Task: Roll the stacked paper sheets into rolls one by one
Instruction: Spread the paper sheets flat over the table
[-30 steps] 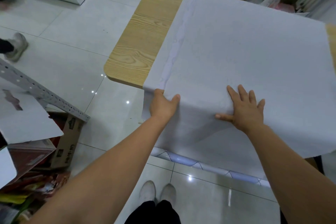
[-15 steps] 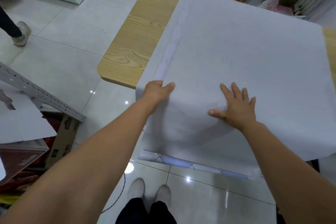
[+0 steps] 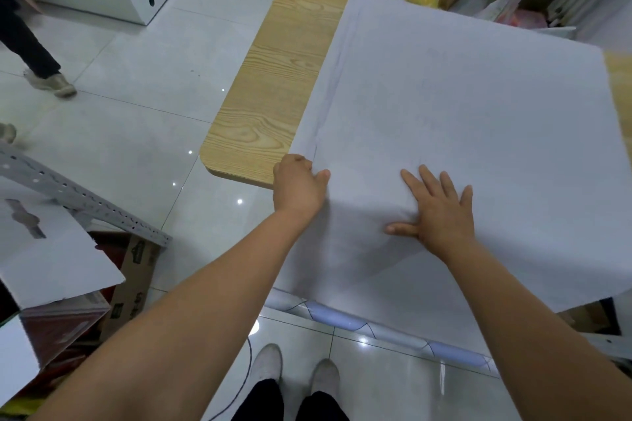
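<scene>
The paper sheets are blanketing most of the counter, leaving only a bare wooden strip running along its left side. The left hand is gripping the sheets' left edge and the right hand is lying flat near it, both occupying the near edge. Left of the counter, tiled floor is lying open; a perforated metal rail and a cardboard box are crowding the near-left corner.

No text is legible; the print on the cardboard box is blurred.
</scene>
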